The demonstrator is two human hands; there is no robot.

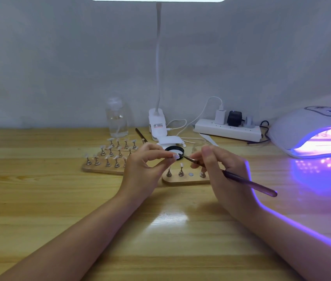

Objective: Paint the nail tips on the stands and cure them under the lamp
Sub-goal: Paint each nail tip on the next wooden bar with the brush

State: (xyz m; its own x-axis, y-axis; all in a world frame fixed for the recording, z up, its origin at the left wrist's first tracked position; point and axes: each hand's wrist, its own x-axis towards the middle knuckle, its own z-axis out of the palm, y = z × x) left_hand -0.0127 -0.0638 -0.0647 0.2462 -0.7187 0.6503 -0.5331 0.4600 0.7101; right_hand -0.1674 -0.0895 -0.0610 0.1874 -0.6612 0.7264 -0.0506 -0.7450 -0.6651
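Left hand: left hand [144,167], raised above the light wooden tabletop [39,199], fingertips pinching a small pale nail tip on its stand [175,156].
Right hand: right hand [219,167], fingers curled round a slim dark purple-handled brush [247,182]; brush point meets the held nail tip.
Near holder: small rounded wooden base [184,180] just below the hands, carrying three metal stands [181,172] with pale tips and one bare round magnet spot [190,174].
Far holder: larger wooden board [99,169] left of the hands, rows of metal stands with clear nail tips [107,161].
Curing lamp: white domed UV lamp [302,130] at right edge, lit violet inside, glow spilling on the table.
Jar: black-rimmed round pot [173,149] behind the held tip.
Background: clear plastic pump bottle [116,118]; white clip-on desk light [157,122] with a gooseneck; white power strip [227,129] with plugs.
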